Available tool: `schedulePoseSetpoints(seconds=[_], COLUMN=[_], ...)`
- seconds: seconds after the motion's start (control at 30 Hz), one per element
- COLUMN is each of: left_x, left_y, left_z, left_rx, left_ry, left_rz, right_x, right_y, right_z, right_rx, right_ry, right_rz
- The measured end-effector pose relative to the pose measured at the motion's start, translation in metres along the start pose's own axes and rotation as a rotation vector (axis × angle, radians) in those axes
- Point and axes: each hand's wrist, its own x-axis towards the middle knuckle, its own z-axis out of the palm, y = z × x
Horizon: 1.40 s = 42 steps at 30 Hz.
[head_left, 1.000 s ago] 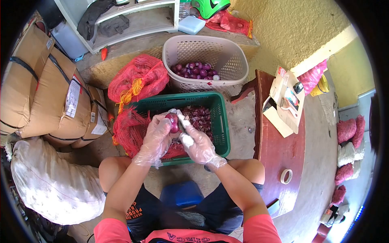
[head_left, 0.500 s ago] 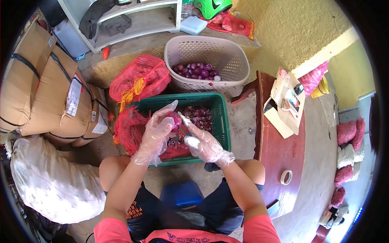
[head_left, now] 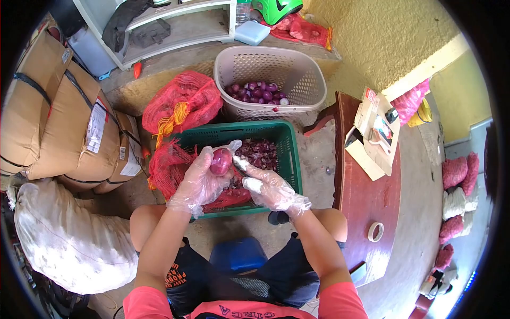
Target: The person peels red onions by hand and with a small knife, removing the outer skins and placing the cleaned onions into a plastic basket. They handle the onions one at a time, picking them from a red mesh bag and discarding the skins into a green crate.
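In the head view, my left hand (head_left: 199, 178), in a clear plastic glove, holds a red onion (head_left: 221, 161) with its smooth purple side facing up. Beside it, my gloved right hand (head_left: 270, 187) is closed on what looks like a small knife (head_left: 240, 164), whose handle is mostly hidden by the fingers. White material shows on the fingers of this hand. Both hands are over a green plastic crate (head_left: 295, 159). Inside lie loose purple onion skins (head_left: 260, 153) and, on the left, a red mesh sack (head_left: 169, 169) draping over the rim.
Behind the crate stands a beige perforated basket (head_left: 297, 80) holding several purple onions (head_left: 257, 93). A tied red mesh sack (head_left: 183, 98) is beside it. Cardboard packages (head_left: 48, 117) and a white sack (head_left: 69, 234) line the left; a reddish-brown wooden table (head_left: 366, 212) stands right.
The onion has turned in my left hand, showing more of its smooth side, and has shifted slightly left. My left fingers are lower around it. My right hand has barely moved.
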Motion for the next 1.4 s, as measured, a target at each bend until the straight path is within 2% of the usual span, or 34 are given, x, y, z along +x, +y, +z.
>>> schedulePoseSetpoints(seconds=[0.03,0.1,0.2,0.27,0.3,0.37,0.43,0.73,0.93,1.03,1.13,1.2,1.27,1.33,1.4], left_x=[-0.001,0.001,0.005,0.005,0.004,0.001,0.000,0.001,0.000,0.001,0.001,-0.001,-0.001,0.001,0.001], left_y=[0.000,-0.002,-0.008,-0.010,-0.009,-0.007,-0.007,-0.015,-0.012,-0.013,-0.013,-0.012,-0.012,-0.012,-0.011], left_z=[0.001,0.001,-0.005,-0.005,0.001,0.009,0.013,0.001,0.001,0.008,0.000,-0.005,-0.005,0.000,0.000], left_rx=[-0.010,0.016,0.047,0.106,0.157,0.228,0.270,0.293,0.295,0.218,0.186,0.193,0.192,0.185,0.251], left_ry=[-0.002,0.054,0.100,0.072,0.035,-0.011,-0.030,0.057,0.058,0.053,-0.032,-0.017,0.001,0.018,0.028], left_rz=[-0.014,-0.006,0.027,0.064,0.087,0.109,0.108,0.132,0.124,0.129,0.116,0.106,0.112,0.128,0.135], right_x=[0.000,0.001,0.004,0.003,-0.001,-0.001,0.008,0.006,0.009,0.006,0.016,0.014,0.013,0.007,0.005], right_y=[0.001,0.003,0.012,0.011,0.002,0.002,0.016,0.012,0.008,0.005,0.008,0.011,0.013,0.009,0.010], right_z=[-0.002,-0.003,0.006,0.009,0.010,0.011,0.011,0.011,0.016,0.015,0.011,0.005,0.005,0.009,0.013], right_rx=[-0.014,-0.135,-0.154,-0.169,-0.203,-0.335,-0.530,-0.581,-0.658,-0.636,-0.519,-0.252,-0.192,-0.241,-0.390], right_ry=[-0.005,0.036,0.104,0.115,0.102,0.134,0.224,0.227,0.333,0.326,0.421,0.310,0.264,0.222,0.241], right_rz=[0.000,-0.152,-0.316,-0.259,-0.159,-0.241,-0.610,-0.506,-0.585,-0.487,-0.699,-0.500,-0.395,-0.364,-0.460])
